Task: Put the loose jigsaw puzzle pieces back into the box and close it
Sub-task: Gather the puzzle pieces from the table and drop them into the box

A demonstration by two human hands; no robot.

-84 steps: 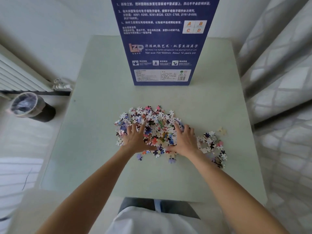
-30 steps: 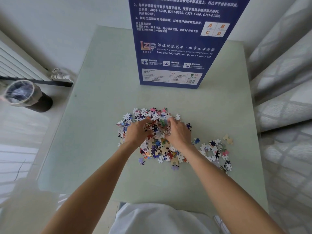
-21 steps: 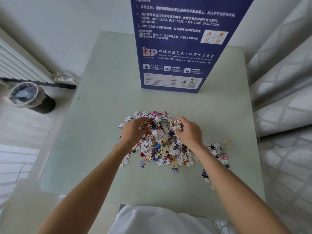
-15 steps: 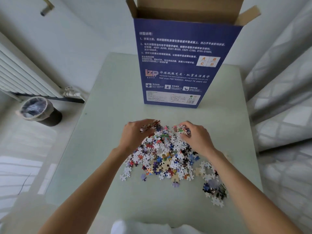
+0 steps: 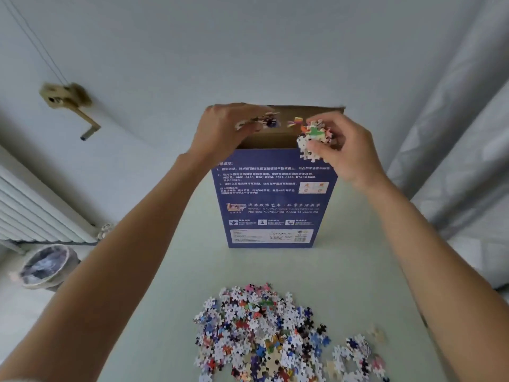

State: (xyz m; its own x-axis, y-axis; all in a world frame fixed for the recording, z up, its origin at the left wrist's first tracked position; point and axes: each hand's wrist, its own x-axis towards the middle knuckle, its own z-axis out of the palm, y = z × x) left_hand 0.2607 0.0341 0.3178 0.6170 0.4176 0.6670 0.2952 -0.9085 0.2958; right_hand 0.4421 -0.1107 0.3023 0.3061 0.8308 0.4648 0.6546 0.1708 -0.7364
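Note:
A tall blue puzzle box (image 5: 272, 199) stands upright at the far side of the pale green table (image 5: 176, 312), its brown top flaps open. My left hand (image 5: 223, 130) is raised over the left part of the opening and holds a handful of puzzle pieces (image 5: 260, 122). My right hand (image 5: 341, 150) is at the box's top right corner and grips a clump of pieces (image 5: 314, 139). A few pieces hang in the air between my hands, above the opening. A large heap of loose pieces (image 5: 264, 334) lies on the table near me.
A smaller scatter of pieces (image 5: 358, 357) lies right of the heap. A lined waste bin (image 5: 46, 267) stands on the floor at the left below a white radiator (image 5: 33, 213). Grey curtains (image 5: 457, 150) hang at the right. A wall stands behind the box.
Both hands have lifted handfuls of pieces from the heap up to the box's open top. The camera has tilted up, so the heap now sits low in the frame.

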